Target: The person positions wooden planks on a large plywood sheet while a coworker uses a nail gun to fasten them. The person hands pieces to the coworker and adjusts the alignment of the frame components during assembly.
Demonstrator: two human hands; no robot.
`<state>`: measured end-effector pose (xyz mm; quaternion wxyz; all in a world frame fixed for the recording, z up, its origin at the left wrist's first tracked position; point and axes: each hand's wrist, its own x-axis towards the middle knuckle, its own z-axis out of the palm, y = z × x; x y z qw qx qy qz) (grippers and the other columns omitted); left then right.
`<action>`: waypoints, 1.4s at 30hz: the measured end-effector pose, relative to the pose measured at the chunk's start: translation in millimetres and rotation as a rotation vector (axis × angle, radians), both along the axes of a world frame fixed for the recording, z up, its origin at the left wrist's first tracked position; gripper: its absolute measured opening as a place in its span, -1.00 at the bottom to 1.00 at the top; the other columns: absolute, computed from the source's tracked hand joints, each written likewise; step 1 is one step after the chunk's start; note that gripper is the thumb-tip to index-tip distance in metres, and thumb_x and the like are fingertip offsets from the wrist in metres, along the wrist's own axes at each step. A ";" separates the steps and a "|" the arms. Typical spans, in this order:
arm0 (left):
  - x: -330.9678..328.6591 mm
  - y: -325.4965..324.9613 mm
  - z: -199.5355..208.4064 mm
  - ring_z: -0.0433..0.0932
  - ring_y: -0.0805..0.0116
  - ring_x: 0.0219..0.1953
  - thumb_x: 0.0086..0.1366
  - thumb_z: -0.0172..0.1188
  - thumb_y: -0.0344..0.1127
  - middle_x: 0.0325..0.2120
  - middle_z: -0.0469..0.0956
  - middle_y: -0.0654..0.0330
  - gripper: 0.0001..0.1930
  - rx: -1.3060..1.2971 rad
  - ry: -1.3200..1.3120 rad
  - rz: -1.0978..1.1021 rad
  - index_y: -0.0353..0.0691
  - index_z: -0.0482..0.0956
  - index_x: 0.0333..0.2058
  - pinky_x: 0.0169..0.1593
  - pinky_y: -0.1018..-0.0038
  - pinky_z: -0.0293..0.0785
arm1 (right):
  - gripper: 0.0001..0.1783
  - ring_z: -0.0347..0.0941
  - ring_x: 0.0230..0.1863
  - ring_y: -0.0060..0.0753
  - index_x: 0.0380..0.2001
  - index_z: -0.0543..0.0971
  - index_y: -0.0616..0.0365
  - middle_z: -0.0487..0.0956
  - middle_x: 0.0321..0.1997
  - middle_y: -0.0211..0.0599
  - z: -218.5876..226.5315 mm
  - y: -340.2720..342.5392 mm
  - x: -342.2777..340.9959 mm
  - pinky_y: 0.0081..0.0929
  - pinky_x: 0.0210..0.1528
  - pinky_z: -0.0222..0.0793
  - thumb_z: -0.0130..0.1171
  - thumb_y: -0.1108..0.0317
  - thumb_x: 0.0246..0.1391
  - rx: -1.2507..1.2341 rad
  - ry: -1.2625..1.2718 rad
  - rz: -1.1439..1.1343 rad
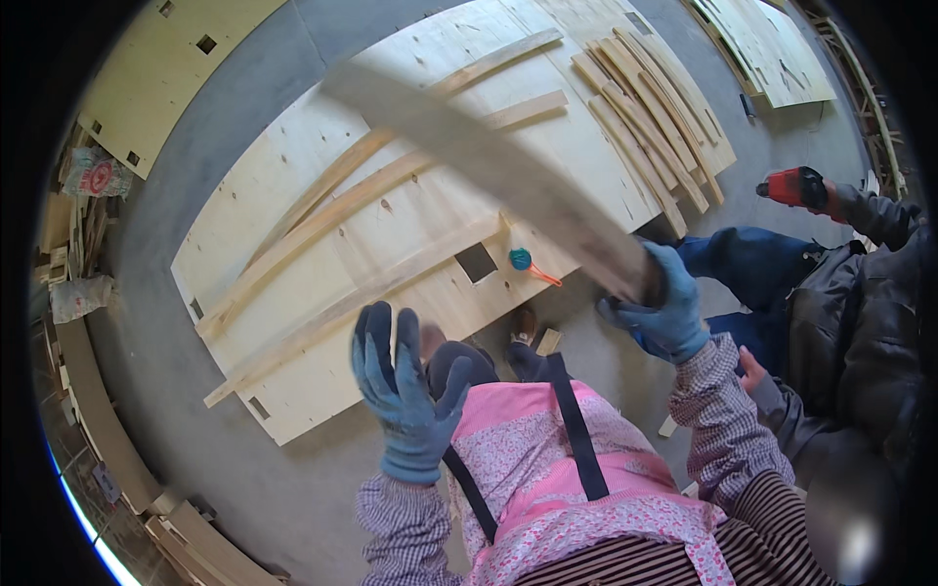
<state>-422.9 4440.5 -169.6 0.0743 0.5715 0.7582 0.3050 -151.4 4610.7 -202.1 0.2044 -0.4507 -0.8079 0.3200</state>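
My right hand (669, 308), in a blue-grey work glove, grips one end of a long wooden plank (508, 171). The plank is raised, smeared by motion, and slants up and left over a large plywood panel (303, 396). Gloved the same way, my left hand (401, 376) is raised with fingers apart, holding nothing, near the panel's front edge. Beneath the plank, long wooden strips (337, 217) lie across the panel. Another strip (362, 301) lies closer to me. A small green round object with an orange handle (521, 260) rests beside a square cutout.
Several loose wooden strips (650, 122) are piled on the panel's right part. At the right a co-worker in dark clothes holds a red power tool (796, 186). More plywood (181, 59) lies at the far left, and another stack (772, 54) at the far right.
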 end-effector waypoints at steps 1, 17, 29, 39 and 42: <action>0.5 1.0 16.0 0.06 -0.08 0.25 -0.09 0.34 -0.26 0.18 0.15 -0.05 -0.20 -0.045 0.147 -0.044 -0.22 0.19 0.17 0.25 0.04 -0.03 | -0.21 0.49 -0.23 -0.10 -0.04 0.42 0.11 0.48 -0.18 -0.15 14.4 4.3 -13.0 -0.37 -0.17 0.44 0.45 0.25 -0.50 0.096 -0.076 0.129; -45.9 56.5 -35.6 0.46 0.15 -0.08 -0.13 0.22 -0.39 -0.07 0.37 0.01 -0.16 -0.528 -0.292 -0.320 -0.21 0.10 0.21 -0.01 0.37 0.39 | -0.37 0.22 0.18 -0.19 0.00 0.43 -0.10 0.35 0.10 -0.26 23.6 -6.8 -119.0 -0.11 0.28 0.00 0.29 0.16 -0.28 0.374 -0.067 0.358; -76.3 82.0 -44.7 0.55 0.19 -0.18 0.27 0.02 -0.20 -0.19 0.52 -0.06 -0.56 -1.274 -1.643 -0.252 -0.48 0.37 -0.02 0.00 0.36 0.43 | -0.33 0.36 0.05 -0.21 0.15 0.29 0.16 0.44 0.05 -0.10 -56.1 0.3 -88.0 -0.38 0.09 0.24 0.24 0.38 -0.08 -0.248 0.464 -0.575; -96.1 106.4 -67.7 0.58 0.18 -0.28 0.13 0.16 -0.02 -0.26 0.54 -0.05 -0.40 -1.272 -1.450 -0.212 -0.49 0.40 -0.06 -0.21 0.38 0.55 | -0.65 0.49 -0.13 -0.14 -0.05 0.49 0.11 0.53 -0.12 -0.04 -72.0 34.7 -85.7 -0.38 -0.07 0.37 0.04 0.23 0.11 -0.568 0.242 -0.583; -110.5 107.8 -84.8 0.58 0.18 -0.29 0.10 0.20 0.01 -0.26 0.54 -0.05 -0.37 -1.295 -1.420 -0.203 -0.49 0.40 -0.06 -0.21 0.35 0.56 | -0.67 0.51 -0.18 -0.18 -0.07 0.51 0.11 0.55 -0.15 -0.06 -82.6 41.7 -87.4 -0.39 -0.10 0.38 0.04 0.25 0.11 -0.568 0.305 -0.580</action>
